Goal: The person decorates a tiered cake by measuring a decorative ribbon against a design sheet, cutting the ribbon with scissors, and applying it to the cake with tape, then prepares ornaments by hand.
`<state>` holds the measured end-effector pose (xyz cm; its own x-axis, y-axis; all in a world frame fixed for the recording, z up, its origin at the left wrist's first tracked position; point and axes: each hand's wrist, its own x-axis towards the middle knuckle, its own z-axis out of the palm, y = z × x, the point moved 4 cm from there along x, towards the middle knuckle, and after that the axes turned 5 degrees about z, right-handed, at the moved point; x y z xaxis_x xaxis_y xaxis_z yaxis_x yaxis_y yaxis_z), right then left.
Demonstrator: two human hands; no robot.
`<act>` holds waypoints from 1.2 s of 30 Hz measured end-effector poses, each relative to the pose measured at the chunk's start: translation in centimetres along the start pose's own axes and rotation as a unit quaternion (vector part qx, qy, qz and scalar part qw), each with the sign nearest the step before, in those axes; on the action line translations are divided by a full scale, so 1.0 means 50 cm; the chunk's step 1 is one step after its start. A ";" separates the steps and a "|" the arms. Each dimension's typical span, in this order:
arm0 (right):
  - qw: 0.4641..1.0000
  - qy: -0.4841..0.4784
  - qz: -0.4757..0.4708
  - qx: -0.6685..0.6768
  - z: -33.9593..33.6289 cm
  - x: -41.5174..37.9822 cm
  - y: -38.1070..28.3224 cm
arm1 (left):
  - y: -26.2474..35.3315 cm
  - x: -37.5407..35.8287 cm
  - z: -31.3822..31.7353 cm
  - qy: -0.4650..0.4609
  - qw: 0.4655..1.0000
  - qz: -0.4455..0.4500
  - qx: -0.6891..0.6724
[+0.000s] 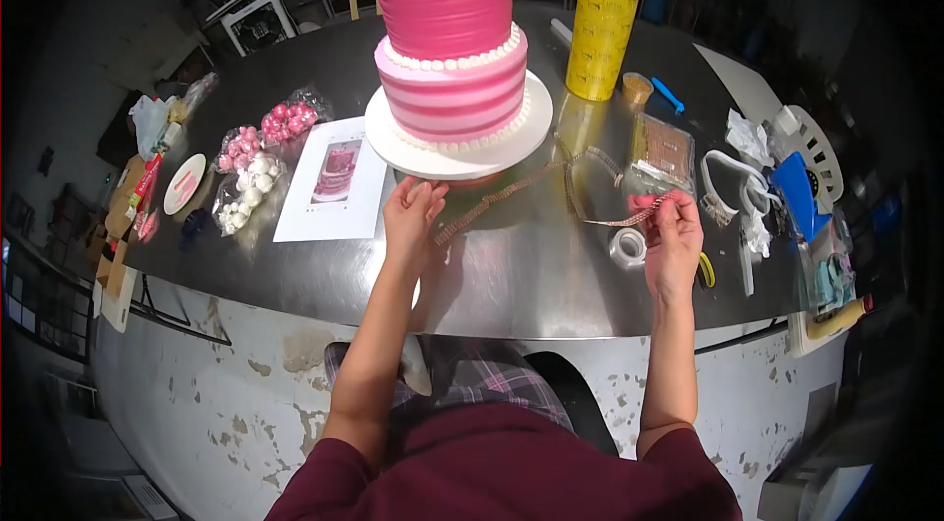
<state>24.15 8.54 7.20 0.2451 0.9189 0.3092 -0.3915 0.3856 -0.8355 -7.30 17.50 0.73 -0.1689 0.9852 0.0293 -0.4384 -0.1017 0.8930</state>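
A two-tier pink cake point(450, 49) with white piped borders stands on a white round board point(462, 165), raised above the metal table. Just below the board's front edge is my left hand point(413, 211), its fingers pressed together; anything between them is too small to make out. My right hand point(671, 231) pinches one end of a glittery ribbon strip point(600, 219). From there the strip curls leftward over the table, and a stretch of it lies near my left hand. A roll of tape point(627, 248) rests just left of my right hand.
A printed cake picture point(334, 177) lies left of the cake, beside bags of pink balls point(288, 120) and white balls point(258, 179). Behind and right stands a tall yellow roll point(603, 29). A clear box point(662, 152) and a blue dustpan point(798, 197) are at the right.
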 end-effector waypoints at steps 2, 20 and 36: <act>0.999 0.000 -0.022 0.034 -0.007 0.016 -0.008 | 0.001 0.004 -0.001 0.010 1.000 0.003 -0.006; 0.978 -0.089 -0.059 0.177 0.018 -0.026 -0.093 | -0.006 -0.229 0.283 -0.303 0.856 0.325 0.265; 0.940 -0.006 -0.169 0.295 -0.184 -0.068 -0.218 | -0.101 -0.198 0.229 -0.433 0.761 0.307 0.372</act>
<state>35.77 0.45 11.09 0.4357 0.7349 0.5197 -0.7177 0.6321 -0.2922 6.67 9.84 1.07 0.6468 0.5378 0.5408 0.1647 -0.7908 0.5894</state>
